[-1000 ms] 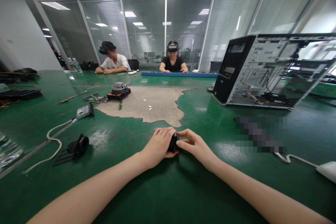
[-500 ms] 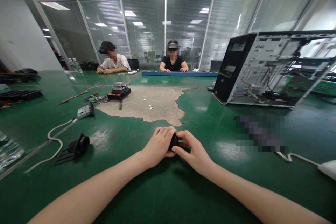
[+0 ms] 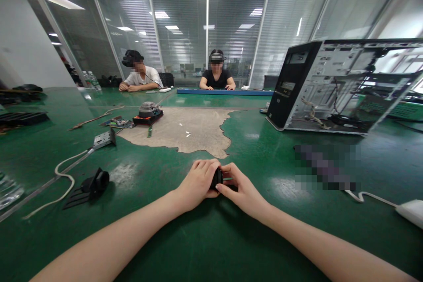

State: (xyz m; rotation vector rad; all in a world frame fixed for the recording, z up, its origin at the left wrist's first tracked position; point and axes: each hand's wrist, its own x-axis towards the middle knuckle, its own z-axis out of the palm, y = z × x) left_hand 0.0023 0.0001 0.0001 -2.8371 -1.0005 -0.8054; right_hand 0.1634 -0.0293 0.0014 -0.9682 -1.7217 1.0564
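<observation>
A small black round object (image 3: pixel 217 179) is held between my two hands, mostly covered by fingers, so its kind cannot be made out. My left hand (image 3: pixel 199 180) wraps over it from the left. From the right, my right hand (image 3: pixel 243 187) pinches its edge between thumb and fingers. Both hands are low over the green table (image 3: pixel 205 238). Off to the left lies a black plastic bracket with a round duct (image 3: pixel 94 184).
An opened computer case (image 3: pixel 307 92) stands at right. A heatsink fan (image 3: pixel 148 112) and circuit boards (image 3: pixel 119 122) lie at left on and near a bare patch (image 3: pixel 194 128). A metal bracket (image 3: pixel 103 139) and white cable (image 3: pixel 68 176) are nearer. Two people sit across the table.
The view has shifted slightly, so the surroundings sit a little further left. Both hands keep hold of the black round object, with a bit more of it showing.
</observation>
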